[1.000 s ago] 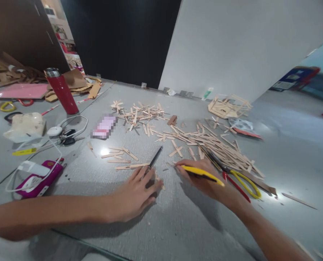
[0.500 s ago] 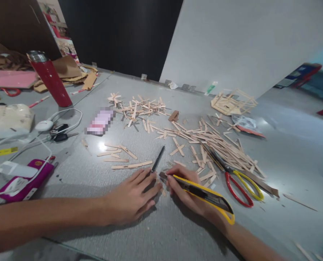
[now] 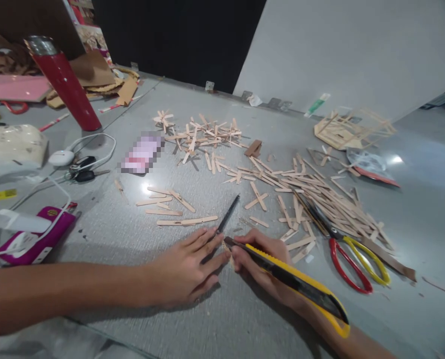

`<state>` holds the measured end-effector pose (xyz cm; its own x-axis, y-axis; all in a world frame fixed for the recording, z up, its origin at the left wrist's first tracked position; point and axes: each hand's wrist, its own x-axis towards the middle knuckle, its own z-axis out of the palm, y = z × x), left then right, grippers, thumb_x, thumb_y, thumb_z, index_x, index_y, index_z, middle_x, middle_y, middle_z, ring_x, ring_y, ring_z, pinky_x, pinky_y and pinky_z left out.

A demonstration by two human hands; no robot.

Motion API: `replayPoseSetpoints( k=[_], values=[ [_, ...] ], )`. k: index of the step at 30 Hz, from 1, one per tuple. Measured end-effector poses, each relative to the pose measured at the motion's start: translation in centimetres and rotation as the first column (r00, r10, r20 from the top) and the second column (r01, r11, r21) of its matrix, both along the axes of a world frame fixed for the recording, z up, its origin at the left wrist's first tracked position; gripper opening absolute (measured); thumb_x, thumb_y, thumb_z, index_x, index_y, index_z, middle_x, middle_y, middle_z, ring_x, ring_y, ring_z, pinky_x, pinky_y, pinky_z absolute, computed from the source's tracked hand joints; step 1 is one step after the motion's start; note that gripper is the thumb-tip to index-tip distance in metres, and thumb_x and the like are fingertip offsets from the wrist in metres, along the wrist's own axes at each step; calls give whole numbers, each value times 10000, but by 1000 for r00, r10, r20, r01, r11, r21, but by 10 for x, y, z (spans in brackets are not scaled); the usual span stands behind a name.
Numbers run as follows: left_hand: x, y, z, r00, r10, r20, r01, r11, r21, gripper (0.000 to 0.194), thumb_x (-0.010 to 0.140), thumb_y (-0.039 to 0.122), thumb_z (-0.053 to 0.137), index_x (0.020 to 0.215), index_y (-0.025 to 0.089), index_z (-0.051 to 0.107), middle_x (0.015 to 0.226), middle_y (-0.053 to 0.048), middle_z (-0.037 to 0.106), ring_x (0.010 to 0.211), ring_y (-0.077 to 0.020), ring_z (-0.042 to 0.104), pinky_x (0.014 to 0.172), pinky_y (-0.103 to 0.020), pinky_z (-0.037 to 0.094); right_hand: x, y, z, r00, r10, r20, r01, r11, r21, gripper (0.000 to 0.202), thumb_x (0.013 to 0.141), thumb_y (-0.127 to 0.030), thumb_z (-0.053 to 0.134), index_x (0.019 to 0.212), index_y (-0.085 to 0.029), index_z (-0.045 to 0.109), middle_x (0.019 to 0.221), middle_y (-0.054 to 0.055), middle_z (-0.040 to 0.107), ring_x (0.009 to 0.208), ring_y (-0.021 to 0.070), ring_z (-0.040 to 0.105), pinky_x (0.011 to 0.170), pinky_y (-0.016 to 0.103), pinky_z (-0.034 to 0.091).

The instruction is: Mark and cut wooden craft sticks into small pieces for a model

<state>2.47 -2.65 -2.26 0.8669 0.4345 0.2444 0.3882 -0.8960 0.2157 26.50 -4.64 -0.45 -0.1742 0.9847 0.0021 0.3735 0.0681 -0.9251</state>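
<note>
My left hand (image 3: 192, 267) lies palm down on the grey table, fingers stretched out and slightly spread. Under its fingers runs a thin black pen-like rod (image 3: 228, 214), its far end sticking out. My right hand (image 3: 263, 257) is closed around a yellow and black utility knife (image 3: 301, 284), held like a pencil. The knife's blade end points left and down, close to my left index fingertip. A bit of pale wood (image 3: 231, 260) shows between the hands, mostly hidden by the fingers. Beyond them lie several craft sticks (image 3: 187, 221), some joined or crossed.
Scissors (image 3: 334, 233) with red and yellow handles lie right of my right hand, by a heap of craft sticks (image 3: 327, 199). A wooden stick frame (image 3: 342, 132) stands behind. On the left are a red bottle (image 3: 67, 85), keys (image 3: 84, 175), a purple case (image 3: 54, 239) and white cables.
The view has shifted a little, so the scissors and stick heap sit further right. Both hands stay close together; the knife's rear end appears lower and further right.
</note>
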Motion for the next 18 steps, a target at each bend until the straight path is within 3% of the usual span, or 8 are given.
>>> replayPoseSetpoints(
  k=[6,13,18],
  values=[
    [1,1,1,1000,-6,17,6,1000,16,470,1091,322,473,1492,83,525,1577,-248,513,1517,-364,449,1273,-495,320,1,0,-2,988,-84,129,64,986,152,213,991,-371,622,826,-241,656,594,-1,658,466,171,594,461,299,464],
    [0,3,8,999,-9,-38,11,998,68,490,1098,359,480,1507,92,521,1575,-217,528,1511,-343,459,1283,-474,293,2,0,-9,991,-67,112,48,986,158,258,1020,-388,611,820,-228,643,584,-22,634,456,136,565,456,262,434],
    [0,2,8,999,-14,-32,16,997,72,485,1097,357,476,1497,87,525,1554,-218,547,1487,-352,483,1276,-478,289,4,-3,-10,993,-57,104,52,997,53,332,1048,-439,573,798,-227,623,528,-33,619,421,128,551,444,247,425]
  ],
)
